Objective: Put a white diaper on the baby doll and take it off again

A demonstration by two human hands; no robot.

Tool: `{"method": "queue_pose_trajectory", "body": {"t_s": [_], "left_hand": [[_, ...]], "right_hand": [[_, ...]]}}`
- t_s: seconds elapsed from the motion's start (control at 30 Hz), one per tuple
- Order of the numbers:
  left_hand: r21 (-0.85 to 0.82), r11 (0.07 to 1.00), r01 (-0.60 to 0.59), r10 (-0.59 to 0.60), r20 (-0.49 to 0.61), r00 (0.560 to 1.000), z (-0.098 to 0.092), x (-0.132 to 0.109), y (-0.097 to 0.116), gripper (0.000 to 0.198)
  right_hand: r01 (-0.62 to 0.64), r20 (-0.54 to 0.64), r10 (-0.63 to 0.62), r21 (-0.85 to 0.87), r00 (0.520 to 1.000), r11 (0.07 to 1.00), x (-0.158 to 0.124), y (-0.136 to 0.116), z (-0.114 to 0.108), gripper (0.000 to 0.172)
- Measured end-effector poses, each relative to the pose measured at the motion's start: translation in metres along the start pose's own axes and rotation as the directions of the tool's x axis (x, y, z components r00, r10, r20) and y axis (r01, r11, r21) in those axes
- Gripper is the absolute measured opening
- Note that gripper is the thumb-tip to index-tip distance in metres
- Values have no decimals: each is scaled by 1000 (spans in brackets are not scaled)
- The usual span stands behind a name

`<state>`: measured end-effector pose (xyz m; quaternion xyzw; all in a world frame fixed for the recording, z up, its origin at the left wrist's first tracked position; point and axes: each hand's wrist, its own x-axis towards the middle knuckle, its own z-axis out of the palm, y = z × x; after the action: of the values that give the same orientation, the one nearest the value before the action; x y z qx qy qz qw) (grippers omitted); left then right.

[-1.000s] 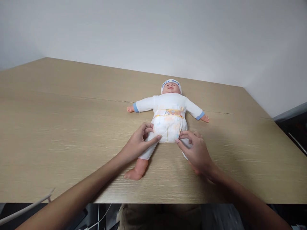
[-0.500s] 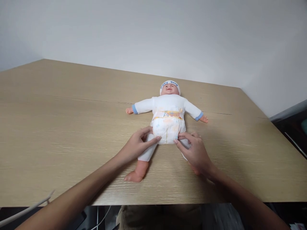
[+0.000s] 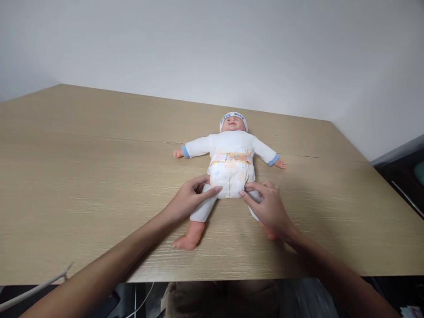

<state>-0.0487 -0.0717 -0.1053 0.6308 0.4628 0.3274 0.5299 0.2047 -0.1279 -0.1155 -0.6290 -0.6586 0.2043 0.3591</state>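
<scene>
A baby doll in a white suit with blue cuffs and a white hat lies on its back on the wooden table, arms spread. It wears a white diaper with a printed waistband. My left hand pinches the diaper's lower left edge at the doll's thigh. My right hand pinches the lower right edge and covers most of the doll's other leg. One bare doll foot points toward me.
The table's near edge runs along the bottom of the view, with a white cable below it at the left. A plain wall stands behind the table. Dark furniture shows past the table's right edge.
Both hands stay at the diaper's leg edges with barely any shift. The view has tilted slightly, so the doll sits a little lower and further left.
</scene>
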Motion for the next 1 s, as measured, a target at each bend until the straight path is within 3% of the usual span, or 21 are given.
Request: {"method": "queue_pose_trajectory", "body": {"t_s": [0.17,0.47,0.57,0.63,0.77,0.83,1.0], "left_hand": [[12,1000,22,-21,-10,1000,1,1,-2,47],[-9,1000,22,-22,-4,1000,-1,3,-7,50],[-6,1000,23,-23,3,1000,-1,3,-5,49],[-8,1000,25,-25,2,1000,0,2,-4,49],[-25,999,44,-44,0,999,0,1,-3,53],[-31,998,47,-47,-6,999,0,1,-3,54],[-22,999,31,-31,-32,999,-1,2,-4,49]], "right_hand": [[-31,-3,32,121,999,992,2,3,-1,19],[21,-3,-21,-34,1000,999,1,1,-3,15],[-16,27,15,59,1000,998,2,3,-3,18],[-83,95,63,222,993,971,4,6,-1,22],[-254,192,180,504,965,826,6,12,4,38],[-273,179,210,509,961,816,6,14,3,42],[-245,156,199,389,968,888,4,8,-7,31]]}}
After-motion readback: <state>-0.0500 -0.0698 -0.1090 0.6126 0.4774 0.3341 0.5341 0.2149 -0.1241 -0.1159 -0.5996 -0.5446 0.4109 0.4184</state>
